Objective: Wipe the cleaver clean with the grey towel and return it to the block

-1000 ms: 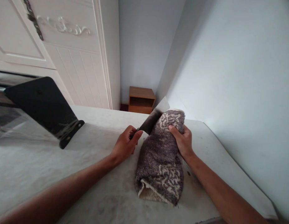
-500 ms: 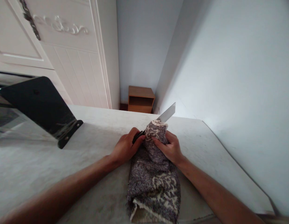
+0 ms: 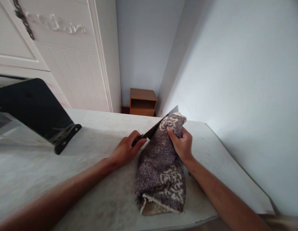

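My left hand [image 3: 126, 148] is closed round the dark handle of a broad kitchen knife [image 3: 156, 125] whose blade points up and away to the right. A grey towel with a pale pattern [image 3: 163, 166] lies bunched on the white tabletop [image 3: 96, 179]. Its far end is folded over the blade. My right hand [image 3: 181, 144] grips that far end and presses it against the blade's right side. Most of the blade is hidden behind the towel; only its upper edge and tip show.
A black flat plate with rivets [image 3: 40, 112] juts in from the left above the table. A white panelled wardrobe [image 3: 67, 57] stands behind. A small wooden bedside cabinet [image 3: 142, 102] sits on the floor in the corner. A pale wall runs along the right.
The towel end in my right hand slid back along the blade toward the handle, then out toward the tip again. The knife stayed in my left hand, its tilt shifting a little.
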`<state>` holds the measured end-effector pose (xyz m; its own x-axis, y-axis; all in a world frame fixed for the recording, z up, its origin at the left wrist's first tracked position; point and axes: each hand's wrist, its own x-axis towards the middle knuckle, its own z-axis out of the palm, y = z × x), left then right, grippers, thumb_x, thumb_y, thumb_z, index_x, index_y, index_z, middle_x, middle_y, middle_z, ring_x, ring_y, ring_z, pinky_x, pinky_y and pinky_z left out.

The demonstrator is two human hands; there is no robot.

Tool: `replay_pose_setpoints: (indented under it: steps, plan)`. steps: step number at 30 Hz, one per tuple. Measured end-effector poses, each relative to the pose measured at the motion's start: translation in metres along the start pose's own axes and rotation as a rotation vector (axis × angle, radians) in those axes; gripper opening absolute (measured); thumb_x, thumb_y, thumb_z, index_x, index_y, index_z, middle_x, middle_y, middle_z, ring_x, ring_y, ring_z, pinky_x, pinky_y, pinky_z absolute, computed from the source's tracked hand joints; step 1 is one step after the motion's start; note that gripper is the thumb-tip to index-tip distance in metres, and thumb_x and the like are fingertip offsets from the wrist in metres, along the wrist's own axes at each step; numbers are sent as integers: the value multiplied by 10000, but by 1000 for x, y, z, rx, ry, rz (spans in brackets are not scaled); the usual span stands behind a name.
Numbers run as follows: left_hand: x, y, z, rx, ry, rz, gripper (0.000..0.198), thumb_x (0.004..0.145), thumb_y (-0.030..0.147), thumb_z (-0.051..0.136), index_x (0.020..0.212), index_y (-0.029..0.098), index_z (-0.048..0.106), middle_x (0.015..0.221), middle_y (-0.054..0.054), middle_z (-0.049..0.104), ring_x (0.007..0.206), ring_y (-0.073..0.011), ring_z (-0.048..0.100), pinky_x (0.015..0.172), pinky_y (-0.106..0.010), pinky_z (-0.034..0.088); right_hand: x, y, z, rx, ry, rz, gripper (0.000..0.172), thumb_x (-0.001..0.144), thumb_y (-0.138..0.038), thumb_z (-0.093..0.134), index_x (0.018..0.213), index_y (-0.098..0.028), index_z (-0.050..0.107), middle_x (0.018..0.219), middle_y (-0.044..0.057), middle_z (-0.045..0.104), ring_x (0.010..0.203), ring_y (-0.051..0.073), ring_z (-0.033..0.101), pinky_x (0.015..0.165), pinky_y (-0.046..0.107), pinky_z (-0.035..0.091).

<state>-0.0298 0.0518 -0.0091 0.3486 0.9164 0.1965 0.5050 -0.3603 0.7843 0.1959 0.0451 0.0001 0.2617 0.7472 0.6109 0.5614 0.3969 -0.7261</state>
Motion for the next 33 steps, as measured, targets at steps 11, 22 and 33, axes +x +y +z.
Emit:
replay_pose_setpoints:
  steps: [11, 22, 33]
  plan:
    - [-1, 5, -3, -52, 34, -75, 334, 886, 549, 469, 858, 219, 516, 644, 35, 545, 569, -144, 481, 535, -246, 336, 30, 31, -19, -114, 128, 69, 264, 841, -427, 616, 880, -167, 643, 813, 19, 633, 731, 173, 532, 713, 272, 427]
    - [-2, 8, 0, -212, 47, -164, 322, 852, 539, 524, 822, 218, 506, 517, 59, 490, 423, -111, 424, 422, -211, 310, 32, 51, -12, -68, 8, 211, 316, 751, -464, 605, 706, -152, 607, 629, -13, 561, 629, 159, 467, 607, 272, 360]
    - [1, 1, 5, -363, 70, -224, 352, 867, 563, 494, 820, 216, 456, 552, 75, 485, 348, -89, 422, 340, -196, 330, 23, 25, -15, 54, 339, 172, 234, 762, -384, 678, 762, -154, 637, 709, 8, 633, 656, 173, 546, 620, 267, 448]
